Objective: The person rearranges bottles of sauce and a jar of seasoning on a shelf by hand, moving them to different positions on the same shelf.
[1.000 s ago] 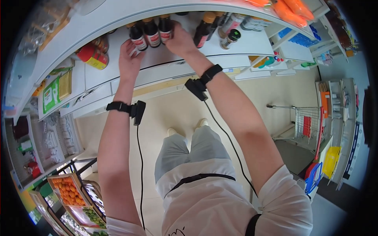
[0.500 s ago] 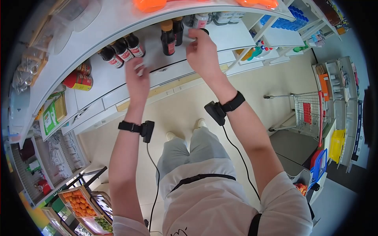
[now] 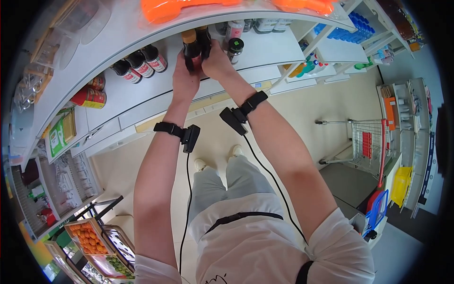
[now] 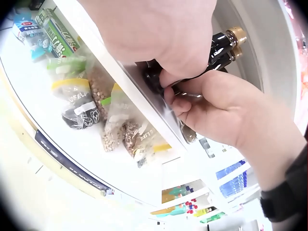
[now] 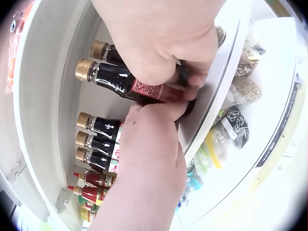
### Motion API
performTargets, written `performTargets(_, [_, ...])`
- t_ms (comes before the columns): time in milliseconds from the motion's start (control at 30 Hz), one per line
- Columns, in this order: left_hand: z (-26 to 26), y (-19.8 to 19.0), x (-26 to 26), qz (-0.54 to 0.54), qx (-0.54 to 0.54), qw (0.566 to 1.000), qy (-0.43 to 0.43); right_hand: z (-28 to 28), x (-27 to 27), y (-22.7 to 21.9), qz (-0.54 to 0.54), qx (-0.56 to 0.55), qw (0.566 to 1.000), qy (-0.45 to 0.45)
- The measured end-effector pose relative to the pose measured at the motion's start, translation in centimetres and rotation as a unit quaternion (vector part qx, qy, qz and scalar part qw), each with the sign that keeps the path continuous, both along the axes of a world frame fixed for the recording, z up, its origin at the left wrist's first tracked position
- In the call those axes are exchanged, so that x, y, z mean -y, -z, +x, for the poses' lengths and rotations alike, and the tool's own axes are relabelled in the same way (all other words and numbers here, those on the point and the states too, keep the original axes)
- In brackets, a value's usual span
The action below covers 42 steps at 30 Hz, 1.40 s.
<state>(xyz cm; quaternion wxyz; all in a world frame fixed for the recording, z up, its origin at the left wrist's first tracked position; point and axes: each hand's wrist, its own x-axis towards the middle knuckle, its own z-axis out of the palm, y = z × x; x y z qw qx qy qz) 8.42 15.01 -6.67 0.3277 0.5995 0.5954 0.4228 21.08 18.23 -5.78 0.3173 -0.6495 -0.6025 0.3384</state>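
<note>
Two dark sauce bottles with gold caps stand one behind the other on the white shelf. My left hand (image 3: 185,79) grips the front sauce bottle (image 3: 191,48) from the left, low on its body. From the other side my right hand (image 3: 219,64) holds it too. In the right wrist view its red label (image 5: 156,91) shows between the hands, and the rear bottle (image 5: 113,55) stands close beside it. Three smaller sauce bottles (image 3: 140,65) with red-and-white labels form a row to the left. A black-lidded jar (image 3: 235,49) is just right of my right hand.
An upper shelf edge (image 3: 142,41) curves close over the bottles, with orange packages (image 3: 163,10) on top. Red-and-yellow containers (image 3: 90,97) stand farther left. Bagged dry goods (image 4: 115,120) lie on the shelf below. A shopping cart (image 3: 369,142) is on the floor to the right.
Both hands left the row of three bottles. My right hand went to the black-lidded jar, then back left. Now both hands are on the front gold-capped bottle.
</note>
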Motion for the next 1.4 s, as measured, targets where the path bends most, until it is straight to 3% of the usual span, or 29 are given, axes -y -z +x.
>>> performTargets(367, [-3.3, 2.4, 1.8, 0.071, 0.114, 0.991, -0.007, -3.7, 1.5, 0.7, 0.062, -0.021, 0.997, -0.032])
performTargets(533, [-4.5, 2.2, 2.2, 0.071, 0.085, 0.994, -0.016, -4.6, 2.0, 0.7, 0.041, -0.034, 0.997, -0.048])
performTargets(633, [-4.6, 2.9, 2.2, 0.080, 0.082, 0.993, -0.024, -3.7, 2.6, 1.2, 0.054, 0.006, 0.997, -0.062])
performTargets(733, [-4.5, 2.8, 2.8, 0.064, 0.103, 0.992, -0.030, -0.7, 5.4, 1.2, 0.188, 0.036, 0.980, -0.051])
performTargets(800, [-4.3, 2.6, 3.2, 0.060, 0.115, 0.991, -0.037, 2.4, 6.7, -0.4, 0.255, 0.021, 0.966, -0.041])
performTargets(867, [-4.1, 2.6, 3.6, 0.121, 0.103, 0.986, -0.049, 5.4, 6.9, -2.8, 0.247, 0.007, 0.969, 0.006])
performTargets(933, [-3.8, 2.5, 4.2, 0.155, 0.100, 0.981, -0.062, 8.3, 5.4, -3.9, 0.317, 0.038, 0.947, 0.044])
performTargets(1033, [-3.3, 2.2, 5.5, 0.152, 0.108, 0.979, -0.076, 11.3, 1.6, -4.8, 0.275, 0.062, 0.957, 0.070])
performTargets(1200, [-2.7, 3.1, 6.9, 0.167, 0.137, 0.971, -0.104, 11.4, -2.8, -7.1, 0.242, 0.181, 0.952, 0.035])
performTargets(1300, [-2.6, 2.7, 7.9, 0.159, 0.134, 0.973, -0.105, 11.5, -5.2, -7.1, 0.328, 0.244, 0.912, -0.034])
performTargets(1400, [-2.7, 3.0, 8.5, 0.159, 0.147, 0.971, -0.105, 11.6, -6.4, -7.4, 0.317, 0.257, 0.911, -0.057])
